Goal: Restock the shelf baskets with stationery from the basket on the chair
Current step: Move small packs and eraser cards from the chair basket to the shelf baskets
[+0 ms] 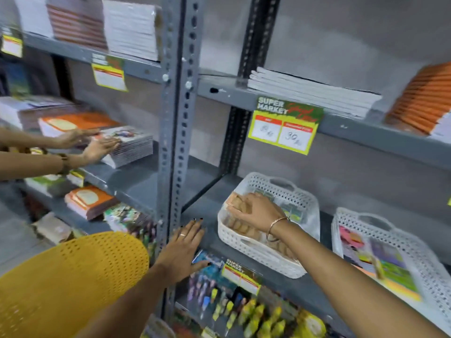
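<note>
Your right hand (253,211) pinches a brown pack (238,203) into the white basket (300,191); your left hand (181,250), fingers spread, braces on the shelf (210,208).

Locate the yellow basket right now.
Head view, bottom-left corner: the yellow basket sits below the left hand, left of the grey shelf upright.

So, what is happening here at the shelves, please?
A person is restocking. The right hand sets a brown pack into the white basket on the shelf, where similar packs already lie. The left hand rests flat and open on the shelf edge. A yellow basket sits low on the left. Farther left, another person's hands straighten a stack of notebooks.
</note>
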Tool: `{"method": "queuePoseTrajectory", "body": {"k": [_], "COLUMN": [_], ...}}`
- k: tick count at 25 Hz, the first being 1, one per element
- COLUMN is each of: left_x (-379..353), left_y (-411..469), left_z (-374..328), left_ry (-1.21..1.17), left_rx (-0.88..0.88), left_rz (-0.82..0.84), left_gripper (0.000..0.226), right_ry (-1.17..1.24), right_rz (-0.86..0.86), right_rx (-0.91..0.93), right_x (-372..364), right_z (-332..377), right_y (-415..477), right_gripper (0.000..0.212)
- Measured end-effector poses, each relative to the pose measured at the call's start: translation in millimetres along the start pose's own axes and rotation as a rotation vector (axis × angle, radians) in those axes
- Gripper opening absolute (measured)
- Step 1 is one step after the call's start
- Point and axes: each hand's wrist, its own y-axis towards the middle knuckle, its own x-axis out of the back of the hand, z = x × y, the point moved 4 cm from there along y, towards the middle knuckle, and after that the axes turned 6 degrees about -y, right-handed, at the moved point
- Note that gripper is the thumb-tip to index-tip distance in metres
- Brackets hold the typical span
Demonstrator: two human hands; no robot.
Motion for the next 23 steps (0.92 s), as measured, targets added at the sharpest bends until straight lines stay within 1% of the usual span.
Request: {"method": "queuePoseTrajectory", "body": {"k": [1, 2, 3, 4, 5, 7, 9, 11, 14, 18, 21, 23], "left_x": [-0.7, -3.0, -6.4, -9.5, -9.5, -9.4, -12.2, -12.1, -16.8, -22.5, -23.4, -21.5], "left_y": [9.2, 17.9, 25.9, 31.8, 35.6, 41.7, 44.0, 45.2, 44.5, 46.5, 48.3, 47.7], "left_z": [-2.7, -3.4, -2.7, -2.2, -1.9, 0.4, 2.1, 2.6, 4.7, 7.6, 7.7, 5.8], "left_ry": [0.028, 0.044, 0.051, 0.049, 0.052, 0.063, 0.051, 0.036, 0.041, 0.027, 0.051, 0.071], "left_rx": [-0.038, -0.074, -0.103, -0.114, -0.114, -0.104, -0.103, -0.101, -0.090, -0.052, -0.062, -0.070], "left_rz": [0.012, -0.013, -0.044, -0.036, -0.040, -0.040, 0.003, -0.018, 0.006, 0.007, -0.010, -0.025], "left_gripper": [0.101, 0.109, 0.115, 0.118, 0.118, 0.109, 0.106, 0.110, 0.098, 0.091, 0.088, 0.085], "right_ry": [-0.027, -0.052, -0.057, -0.062, -0.062, -0.049, -0.019, -0.027, -0.011, 0.005, 0.009, 0.008], "right_rz": [0.032, 0.071, 0.115, 0.151, 0.175, 0.205, 0.213, 0.210, 0.228, 0.235, 0.254, 0.198], "right_rx": [-0.019, -0.026, -0.041, -0.050, -0.061, -0.066, -0.058, -0.050, -0.021, 0.002, 0.011, 0.045], "right_x": [-6.1, -14.8, -22.9, -32.6, -39.6, -53.2, -60.4, -61.7, -65.2, -68.5, -67.7, -62.0], "right_z": [-11.7, -22.3, -29.7, -36.2, -39.5, -44.7, -44.7, -42.6, -41.0, -41.0, -42.4, -37.0], "right_y": [2.2, 5.5, 6.2, 7.3, 6.3, 9.1, 12.8, 19.3, 27.7, 30.8, 31.8, 30.6], "right_gripper": [0.068, 0.073, 0.075, 0.073, 0.069, 0.065, 0.064, 0.063, 0.068, 0.061, 0.065, 0.069]}}
